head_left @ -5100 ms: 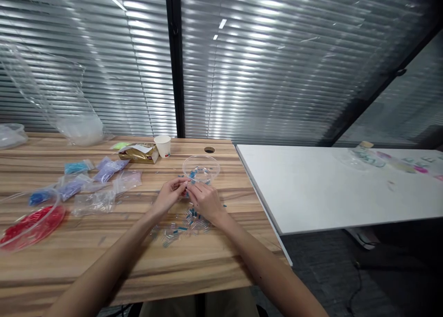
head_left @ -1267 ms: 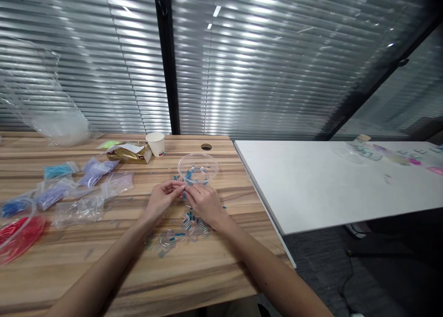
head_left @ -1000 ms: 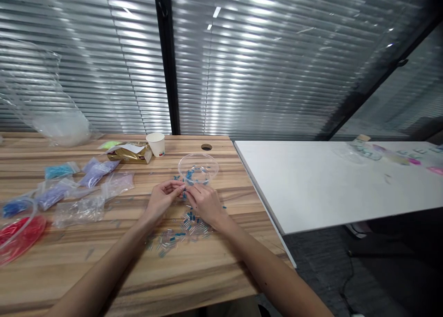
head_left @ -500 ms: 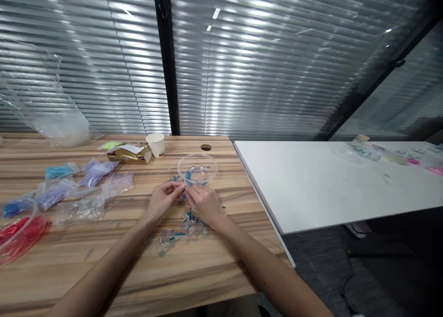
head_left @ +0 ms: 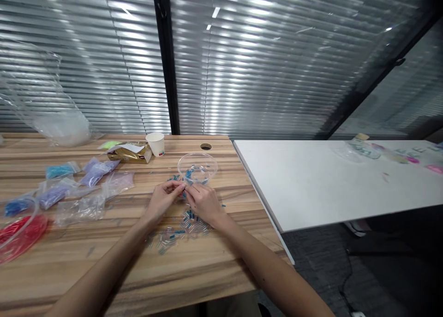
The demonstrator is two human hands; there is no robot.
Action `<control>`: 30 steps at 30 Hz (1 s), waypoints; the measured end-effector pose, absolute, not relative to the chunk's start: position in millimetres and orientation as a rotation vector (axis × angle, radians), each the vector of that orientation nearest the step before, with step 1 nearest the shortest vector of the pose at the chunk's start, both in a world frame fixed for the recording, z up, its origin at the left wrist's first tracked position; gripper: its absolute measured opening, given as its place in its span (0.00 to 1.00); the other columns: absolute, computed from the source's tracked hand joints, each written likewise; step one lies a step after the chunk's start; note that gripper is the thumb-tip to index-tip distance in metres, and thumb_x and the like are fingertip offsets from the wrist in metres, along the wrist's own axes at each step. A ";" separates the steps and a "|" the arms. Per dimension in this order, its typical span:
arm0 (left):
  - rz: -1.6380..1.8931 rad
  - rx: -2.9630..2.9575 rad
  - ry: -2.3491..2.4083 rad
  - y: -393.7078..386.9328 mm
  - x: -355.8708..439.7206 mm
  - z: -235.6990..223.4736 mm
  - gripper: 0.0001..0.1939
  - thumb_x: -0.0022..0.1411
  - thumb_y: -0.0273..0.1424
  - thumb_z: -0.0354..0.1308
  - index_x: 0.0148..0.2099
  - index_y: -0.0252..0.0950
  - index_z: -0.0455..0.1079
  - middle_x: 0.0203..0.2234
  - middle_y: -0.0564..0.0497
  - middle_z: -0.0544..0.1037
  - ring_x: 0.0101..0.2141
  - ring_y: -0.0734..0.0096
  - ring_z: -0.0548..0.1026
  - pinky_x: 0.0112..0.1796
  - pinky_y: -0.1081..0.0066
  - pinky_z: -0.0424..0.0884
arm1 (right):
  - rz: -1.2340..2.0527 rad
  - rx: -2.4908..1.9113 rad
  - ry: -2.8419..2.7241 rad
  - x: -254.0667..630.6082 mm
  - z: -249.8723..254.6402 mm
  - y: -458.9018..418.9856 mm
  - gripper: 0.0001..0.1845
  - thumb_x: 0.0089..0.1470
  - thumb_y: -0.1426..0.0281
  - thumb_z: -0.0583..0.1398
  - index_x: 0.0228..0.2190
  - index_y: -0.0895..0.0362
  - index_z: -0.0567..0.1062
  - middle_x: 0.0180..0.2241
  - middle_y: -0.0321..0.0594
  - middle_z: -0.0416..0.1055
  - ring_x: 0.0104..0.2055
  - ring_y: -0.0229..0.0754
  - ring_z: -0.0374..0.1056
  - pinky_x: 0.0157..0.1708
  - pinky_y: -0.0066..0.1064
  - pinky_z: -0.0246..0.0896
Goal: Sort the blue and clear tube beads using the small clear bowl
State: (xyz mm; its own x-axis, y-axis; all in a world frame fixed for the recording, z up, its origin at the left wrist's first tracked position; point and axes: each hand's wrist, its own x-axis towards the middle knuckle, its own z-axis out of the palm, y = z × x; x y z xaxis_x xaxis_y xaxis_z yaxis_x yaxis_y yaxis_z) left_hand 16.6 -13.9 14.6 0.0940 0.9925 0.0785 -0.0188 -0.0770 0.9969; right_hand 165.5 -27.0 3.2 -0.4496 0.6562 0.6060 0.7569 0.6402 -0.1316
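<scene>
My left hand and my right hand meet fingertip to fingertip over the wooden table. Both are closed in a pinch; whatever is between the fingers is too small to make out. Just beyond them stands a clear round plastic bowl with blue tube-shaped pieces inside, and more blue pieces lie to its left. Under and in front of my hands spreads a loose pile of small clear and blue tubes, partly covered by my right hand.
Left on the wooden table lie bags of purple pieces, a turquoise bag and a container with red material. Farther back are a gold packet and a paper cup. A white table adjoins at right.
</scene>
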 end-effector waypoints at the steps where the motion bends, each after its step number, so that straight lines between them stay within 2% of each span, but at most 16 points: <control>1: 1.193 1.312 1.092 -13.8 16.4 14.4 0.19 0.40 0.46 0.68 0.26 0.34 0.75 0.22 0.50 0.75 0.24 0.71 0.70 0.28 0.76 0.68 | -0.206 -1.098 -2.230 165.5 3.1 -27.2 0.08 0.59 0.75 0.53 0.31 0.60 0.72 0.29 0.40 0.73 0.32 0.40 0.68 0.31 0.28 0.59; 9: 1.167 1.545 1.209 -11.0 12.5 7.5 0.17 0.47 0.43 0.64 0.30 0.33 0.76 0.24 0.48 0.77 0.27 0.67 0.73 0.31 0.74 0.67 | -0.131 -1.145 -2.263 163.7 2.2 -29.0 0.06 0.58 0.75 0.55 0.33 0.60 0.73 0.31 0.41 0.74 0.32 0.40 0.70 0.31 0.28 0.59; 14: 1.104 1.634 1.207 -10.2 11.1 4.9 0.17 0.51 0.43 0.60 0.31 0.32 0.75 0.26 0.48 0.78 0.29 0.65 0.73 0.32 0.71 0.69 | -0.072 -1.189 -2.302 164.0 4.3 -30.6 0.08 0.60 0.75 0.53 0.35 0.60 0.73 0.33 0.41 0.75 0.35 0.40 0.70 0.33 0.27 0.59; 24: 1.113 1.531 1.182 -10.3 12.0 1.2 0.21 0.48 0.46 0.62 0.32 0.30 0.74 0.28 0.45 0.79 0.30 0.64 0.75 0.33 0.70 0.71 | -0.055 -1.181 -2.228 164.7 3.8 -32.6 0.08 0.59 0.74 0.54 0.32 0.59 0.73 0.30 0.42 0.74 0.33 0.40 0.69 0.32 0.28 0.59; 30: 1.172 1.305 1.121 -13.4 15.1 -1.0 0.22 0.42 0.43 0.68 0.35 0.31 0.75 0.33 0.44 0.79 0.33 0.63 0.76 0.38 0.67 0.72 | -0.056 -1.150 -2.151 167.8 1.5 -30.8 0.09 0.59 0.74 0.54 0.32 0.58 0.74 0.30 0.40 0.74 0.32 0.40 0.69 0.32 0.28 0.60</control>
